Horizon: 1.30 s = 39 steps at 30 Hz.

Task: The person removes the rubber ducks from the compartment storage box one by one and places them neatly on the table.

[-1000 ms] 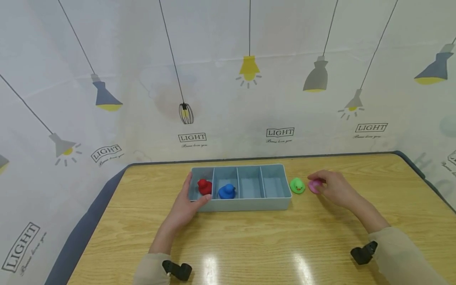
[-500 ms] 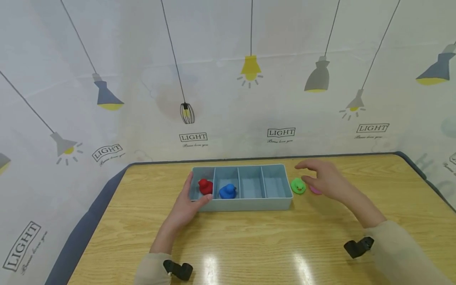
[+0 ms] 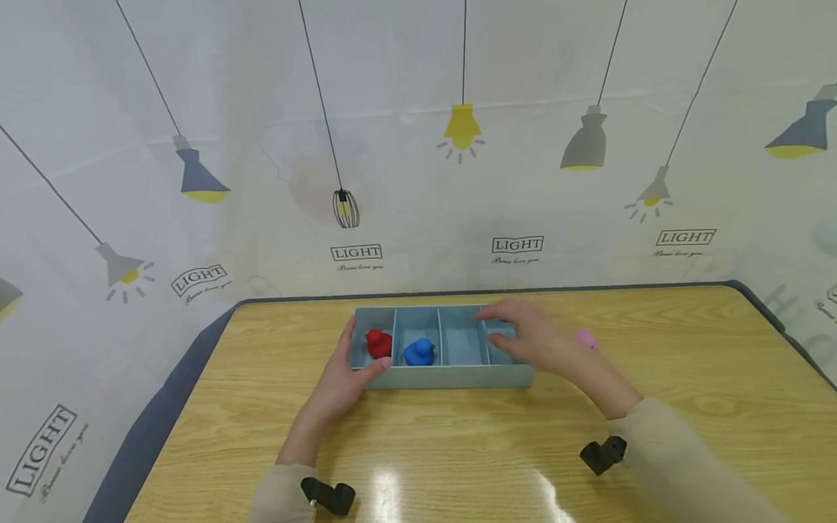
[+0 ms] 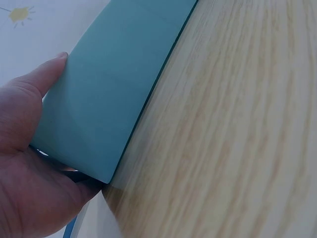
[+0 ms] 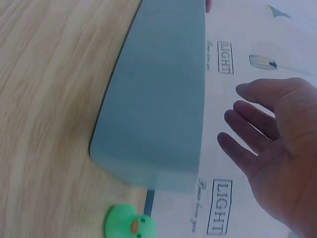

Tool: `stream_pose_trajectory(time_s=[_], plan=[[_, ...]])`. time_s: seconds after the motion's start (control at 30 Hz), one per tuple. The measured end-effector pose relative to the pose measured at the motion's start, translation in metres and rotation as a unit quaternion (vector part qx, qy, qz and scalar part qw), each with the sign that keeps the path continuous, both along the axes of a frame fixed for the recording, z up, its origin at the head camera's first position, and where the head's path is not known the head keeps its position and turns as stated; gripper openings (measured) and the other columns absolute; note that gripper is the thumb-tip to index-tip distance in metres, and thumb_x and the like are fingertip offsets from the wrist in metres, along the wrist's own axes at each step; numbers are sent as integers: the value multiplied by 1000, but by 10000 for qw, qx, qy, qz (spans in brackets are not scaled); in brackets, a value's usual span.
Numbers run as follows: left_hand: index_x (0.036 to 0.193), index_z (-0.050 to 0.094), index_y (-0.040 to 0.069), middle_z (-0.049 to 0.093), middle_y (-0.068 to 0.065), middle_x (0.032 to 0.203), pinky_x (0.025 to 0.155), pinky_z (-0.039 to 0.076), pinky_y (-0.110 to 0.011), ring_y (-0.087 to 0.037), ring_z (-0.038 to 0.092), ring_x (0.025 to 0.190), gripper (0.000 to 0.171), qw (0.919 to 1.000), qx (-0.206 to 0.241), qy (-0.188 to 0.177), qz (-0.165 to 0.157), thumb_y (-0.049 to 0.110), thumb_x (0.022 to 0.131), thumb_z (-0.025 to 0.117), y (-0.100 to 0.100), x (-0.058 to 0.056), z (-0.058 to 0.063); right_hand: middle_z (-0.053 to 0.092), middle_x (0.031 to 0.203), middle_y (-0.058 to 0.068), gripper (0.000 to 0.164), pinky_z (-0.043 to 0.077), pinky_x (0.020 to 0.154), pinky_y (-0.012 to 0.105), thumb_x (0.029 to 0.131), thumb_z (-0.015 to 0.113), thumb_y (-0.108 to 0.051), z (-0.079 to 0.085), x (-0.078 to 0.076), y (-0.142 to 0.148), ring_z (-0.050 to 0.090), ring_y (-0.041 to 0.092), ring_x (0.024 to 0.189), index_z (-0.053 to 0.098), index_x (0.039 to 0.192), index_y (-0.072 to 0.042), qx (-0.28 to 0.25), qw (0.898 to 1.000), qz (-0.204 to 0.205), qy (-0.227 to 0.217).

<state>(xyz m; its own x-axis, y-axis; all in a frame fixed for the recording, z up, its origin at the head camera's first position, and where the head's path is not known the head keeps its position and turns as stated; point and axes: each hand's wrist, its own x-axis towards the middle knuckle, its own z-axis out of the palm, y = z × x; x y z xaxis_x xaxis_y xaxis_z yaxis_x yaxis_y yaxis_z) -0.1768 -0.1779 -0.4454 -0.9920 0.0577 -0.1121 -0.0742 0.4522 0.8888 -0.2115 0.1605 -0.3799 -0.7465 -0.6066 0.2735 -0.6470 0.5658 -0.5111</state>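
And here's the left hand [image 3: 343, 374], wrapped round the left corner of the blue-grey divided tray [image 3: 451, 376], thumb on the front wall, fingers along the end. Good, steady anchor! Across to the right hand [image 3: 532, 338]: thumb and fingers well parted, holding nothing, poised above the tray's right-hand compartments.

Inside, the red toy duck [image 3: 378, 343] sits in the leftmost compartment, the blue toy duck [image 3: 420, 352] right next door in the second. The fourth is partly masked by that hand, so no telling what's down there. Out on the tabletop [image 3: 471, 436], the green toy duck [image 5: 121, 223] waits just beside the tray's right end, with the pink toy [image 3: 586, 339] farther right.

What makes for clean work here? Light pressure from the left, enough to stop a slide. For the right: clearance over rim and dividers, and a gentle pinch round a duck's body, straight from above.
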Motion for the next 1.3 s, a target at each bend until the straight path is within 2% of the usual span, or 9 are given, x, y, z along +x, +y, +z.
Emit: stream_pose_trajectory(time_s=[0.2, 0.5, 0.77, 0.87, 1.0, 1.3], plan=[[167, 8, 25, 13, -13, 171, 118, 19, -64, -39, 13, 155, 105, 10000, 16, -38, 12, 51, 91, 75, 1, 0, 0, 70, 123, 14, 34, 53, 97, 50, 90, 74, 3, -6, -1, -25, 65, 34, 116, 69, 123, 1, -238, 9993, 278, 115], [167, 7, 27, 15, -12, 170, 118, 20, -64, -39, 14, 154, 105, 10000, 49, -65, 53, 50, 90, 76, 0, 0, -1, 70, 126, 12, 35, 51, 102, 48, 90, 73, 4, -14, -2, -56, 63, 32, 121, 69, 124, 1, -405, 9976, 555, -112], [166, 7, 29, 15, -11, 170, 117, 21, -66, -39, 15, 154, 106, 9999, 61, -103, 58, 53, 90, 76, -2, 0, -1, 69, 127, 11, 33, 50, 104, 45, 92, 71, 4, -23, -5, -79, 62, 30, 122, 69, 124, 0, -182, 9968, 717, -297], [166, 6, 29, 15, -12, 170, 117, 20, -66, -39, 15, 154, 107, 9999, 70, -99, 46, 54, 89, 76, -1, 0, -1, 69, 126, 11, 32, 51, 103, 44, 91, 72, 5, -25, -6, -85, 63, 30, 120, 70, 123, 1, -109, 9968, 767, -184], [166, 7, 29, 16, -12, 170, 117, 20, -66, -39, 16, 154, 105, 9999, 97, -64, 47, 51, 90, 76, -1, 0, 0, 69, 126, 13, 32, 51, 102, 44, 91, 72, 6, -27, -7, -89, 64, 31, 120, 70, 122, 1, -112, 9973, 715, -110], [167, 8, 26, 16, -14, 170, 118, 19, -65, -40, 15, 154, 103, 10000, 88, 1, 19, 50, 92, 75, -1, 1, 1, 67, 132, 16, 28, 50, 103, 46, 93, 72, 2, -29, -9, -94, 62, 34, 124, 73, 121, -1, 24, 9981, 538, -302]])
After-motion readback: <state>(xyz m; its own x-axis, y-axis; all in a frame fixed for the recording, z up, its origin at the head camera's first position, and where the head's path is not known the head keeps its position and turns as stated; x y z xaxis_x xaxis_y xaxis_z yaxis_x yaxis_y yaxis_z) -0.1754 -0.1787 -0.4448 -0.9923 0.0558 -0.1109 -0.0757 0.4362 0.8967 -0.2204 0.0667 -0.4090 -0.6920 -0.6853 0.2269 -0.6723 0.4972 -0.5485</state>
